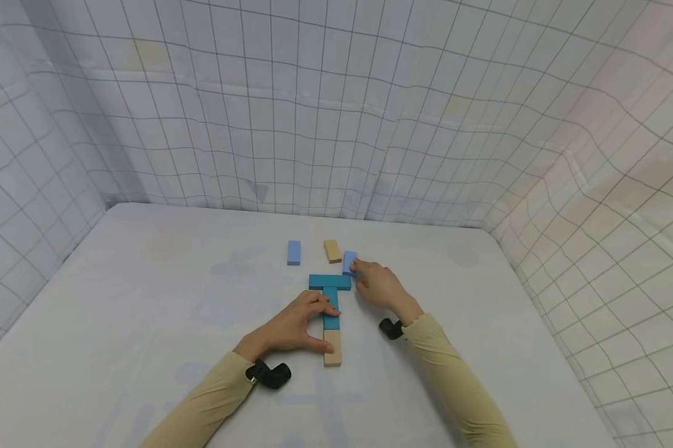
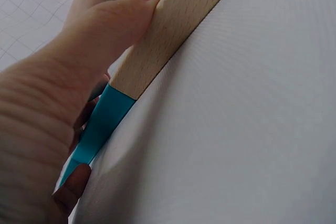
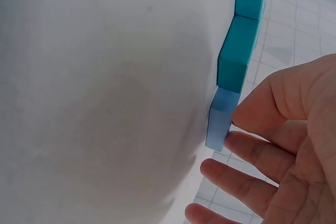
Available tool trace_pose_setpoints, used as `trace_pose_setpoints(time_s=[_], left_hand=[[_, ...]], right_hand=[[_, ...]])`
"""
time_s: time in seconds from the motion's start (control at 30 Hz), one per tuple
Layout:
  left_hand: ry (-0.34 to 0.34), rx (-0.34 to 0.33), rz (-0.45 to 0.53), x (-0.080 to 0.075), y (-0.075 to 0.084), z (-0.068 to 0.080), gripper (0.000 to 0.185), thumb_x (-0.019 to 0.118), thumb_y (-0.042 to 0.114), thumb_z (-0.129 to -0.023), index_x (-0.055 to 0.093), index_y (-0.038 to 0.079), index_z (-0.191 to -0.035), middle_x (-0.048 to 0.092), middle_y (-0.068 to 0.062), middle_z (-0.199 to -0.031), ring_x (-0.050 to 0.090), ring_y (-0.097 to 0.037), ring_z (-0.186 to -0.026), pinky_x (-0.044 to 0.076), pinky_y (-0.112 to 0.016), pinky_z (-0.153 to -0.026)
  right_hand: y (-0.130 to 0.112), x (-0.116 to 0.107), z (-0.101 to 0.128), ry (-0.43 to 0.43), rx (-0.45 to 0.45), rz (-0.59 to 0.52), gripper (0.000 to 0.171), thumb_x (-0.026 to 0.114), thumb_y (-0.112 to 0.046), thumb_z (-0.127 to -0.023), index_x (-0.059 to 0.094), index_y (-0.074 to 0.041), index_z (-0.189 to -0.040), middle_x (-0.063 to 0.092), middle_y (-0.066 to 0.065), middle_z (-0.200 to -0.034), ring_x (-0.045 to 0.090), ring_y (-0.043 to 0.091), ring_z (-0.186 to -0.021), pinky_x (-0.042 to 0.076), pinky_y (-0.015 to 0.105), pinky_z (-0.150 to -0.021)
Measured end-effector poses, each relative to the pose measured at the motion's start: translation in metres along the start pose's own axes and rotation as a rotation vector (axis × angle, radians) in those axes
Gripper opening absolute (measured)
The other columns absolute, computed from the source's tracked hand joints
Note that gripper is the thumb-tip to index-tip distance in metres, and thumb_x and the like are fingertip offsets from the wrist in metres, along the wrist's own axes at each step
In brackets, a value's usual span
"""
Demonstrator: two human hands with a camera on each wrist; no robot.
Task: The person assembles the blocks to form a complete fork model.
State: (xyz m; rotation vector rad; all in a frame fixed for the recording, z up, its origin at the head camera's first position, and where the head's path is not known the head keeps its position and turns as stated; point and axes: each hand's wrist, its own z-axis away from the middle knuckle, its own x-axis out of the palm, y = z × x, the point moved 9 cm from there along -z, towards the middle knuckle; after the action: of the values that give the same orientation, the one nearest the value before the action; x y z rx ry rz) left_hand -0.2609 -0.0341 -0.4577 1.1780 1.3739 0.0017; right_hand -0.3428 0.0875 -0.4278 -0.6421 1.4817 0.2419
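Note:
My left hand (image 1: 298, 322) rests over a row of blocks, its thumb on a plain wooden block (image 1: 332, 347) and its fingers across a teal block (image 1: 331, 300). The two blocks lie end to end. Across the far end of the row is another teal block (image 1: 329, 282), forming a T. My right hand (image 1: 382, 285) holds a light blue block (image 1: 349, 261) by thumb and index finger, the other fingers spread away. In the right wrist view this light blue block (image 3: 221, 116) appears against the teal block's end (image 3: 236, 53). Whether they touch cannot be told.
Beyond the T lie a second light blue block (image 1: 294, 252) and a slanted wooden block (image 1: 333, 251), close to my right hand. All of it is on a white-covered table (image 1: 146, 298), with grid-patterned cloth (image 1: 292, 124) hanging behind and at the sides.

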Motion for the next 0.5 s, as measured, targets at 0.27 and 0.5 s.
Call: trace_pose_setpoints(time_s=[0.27, 0.5], left_hand=[[0.001, -0.003, -0.002, 0.0, -0.0014, -0.0003, 0.063, 0.071, 0.059, -0.069, 0.059, 0.026, -0.122, 0.044, -0.001, -0.131, 0.031, -0.022, -0.131, 0.03, -0.045, -0.106], [-0.005, -0.006, 0.006, 0.001, -0.0019, 0.0, 0.064, 0.07, 0.06, -0.069, 0.059, 0.025, -0.122, 0.043, -0.001, -0.131, 0.03, -0.023, -0.132, 0.029, -0.045, -0.107]], right_hand=[[-0.0025, -0.0008, -0.0004, 0.015, -0.029, 0.04, 0.043, 0.055, -0.01, -0.089, 0.051, -0.006, -0.132, 0.047, 0.012, -0.138, 0.048, 0.029, -0.122, 0.042, 0.044, -0.096], [-0.0016, -0.0004, -0.0002, 0.019, -0.036, 0.03, 0.043, 0.055, -0.01, -0.089, 0.051, -0.005, -0.132, 0.048, 0.011, -0.137, 0.049, 0.029, -0.122, 0.043, 0.044, -0.096]])
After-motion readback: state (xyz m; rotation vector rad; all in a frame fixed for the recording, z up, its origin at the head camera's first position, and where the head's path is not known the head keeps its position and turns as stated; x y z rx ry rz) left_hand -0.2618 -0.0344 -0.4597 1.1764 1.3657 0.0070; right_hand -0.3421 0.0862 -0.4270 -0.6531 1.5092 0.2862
